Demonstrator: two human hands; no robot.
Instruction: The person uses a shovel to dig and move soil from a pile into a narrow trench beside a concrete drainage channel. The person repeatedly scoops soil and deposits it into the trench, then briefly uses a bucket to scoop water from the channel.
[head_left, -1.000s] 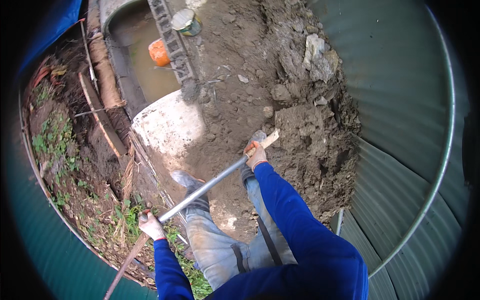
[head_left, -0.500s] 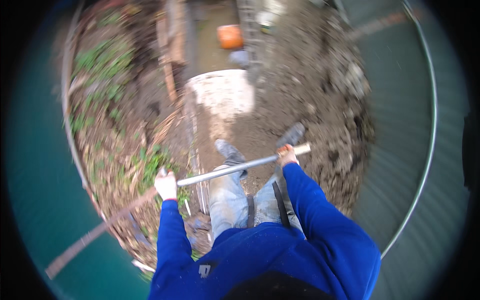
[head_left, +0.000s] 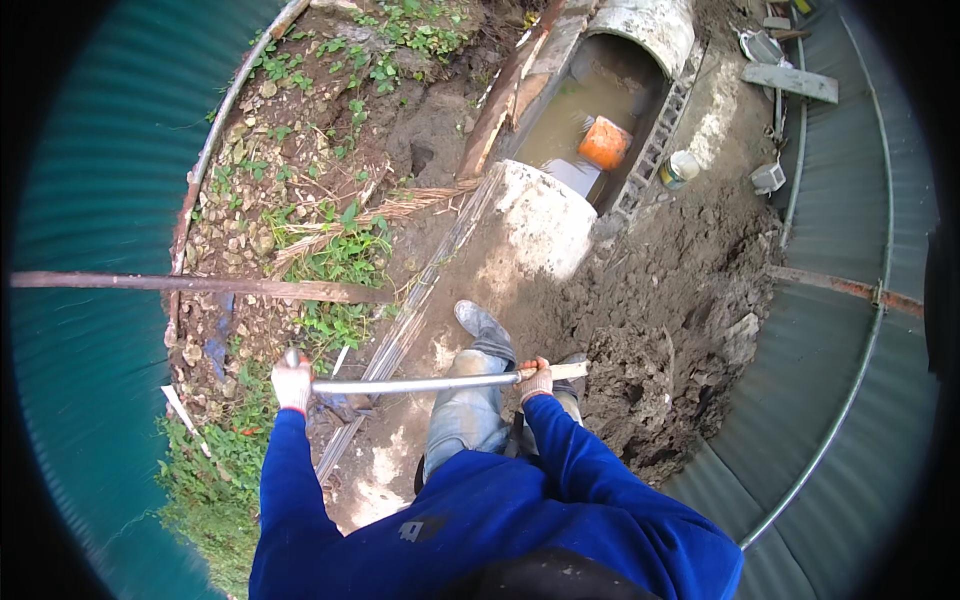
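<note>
Across the front of my thighs lies a grey metal pole with a pale wooden end piece on its right. My left hand, in a light glove, is closed around the pole's left end, where a rounded metal tip shows above the fingers. Near the wooden piece, my right hand grips the pole, wearing a glove with orange on it. The pole sits almost level, its right end slightly higher in the picture. Whether the pole belongs to a larger tool cannot be told.
Ahead, a concrete channel holds murky water and an orange container. A pale curved slab covers its near end. Wet mud lies right, stony weedy soil left. Corrugated sheet walls enclose both sides; a bar juts in.
The view has turned, so the channel now appears further right and lower, and has sharpened. The pole and both hands have shifted left and down in the picture; the grips stay.
</note>
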